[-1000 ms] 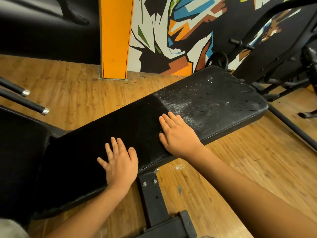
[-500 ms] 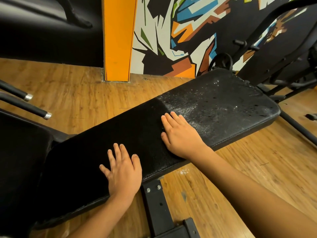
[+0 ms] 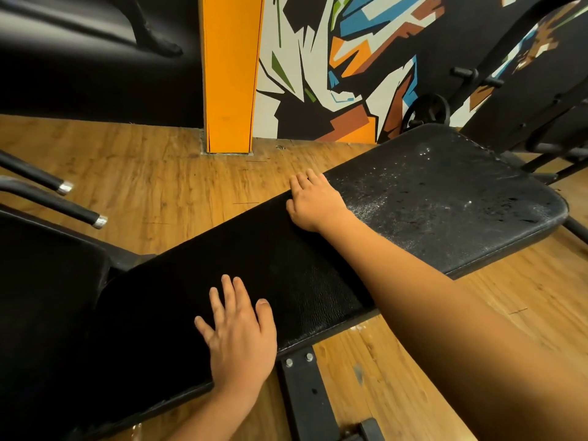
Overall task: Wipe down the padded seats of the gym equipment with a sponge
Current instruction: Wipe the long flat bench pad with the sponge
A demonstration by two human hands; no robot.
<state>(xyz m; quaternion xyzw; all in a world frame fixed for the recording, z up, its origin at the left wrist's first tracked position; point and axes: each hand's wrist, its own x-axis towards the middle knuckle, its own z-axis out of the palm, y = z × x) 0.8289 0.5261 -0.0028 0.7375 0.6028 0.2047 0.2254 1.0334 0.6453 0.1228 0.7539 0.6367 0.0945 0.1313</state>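
Two hands rest well apart on the black bench pad (image 3: 286, 281), which slants across the wooden floor (image 3: 159, 186). We log the left hand (image 3: 238, 335) flat, fingers spread, near the front edge; the right hand (image 3: 313, 202) sits at the far edge, fingers perhaps curling over it, grip unclear.

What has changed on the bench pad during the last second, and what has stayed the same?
The right hand slid across the bench pad away from the person, from its near side to its far edge. Nothing was taken hold of or let go; no sponge shows. The left hand stays flat on the pad's near part.
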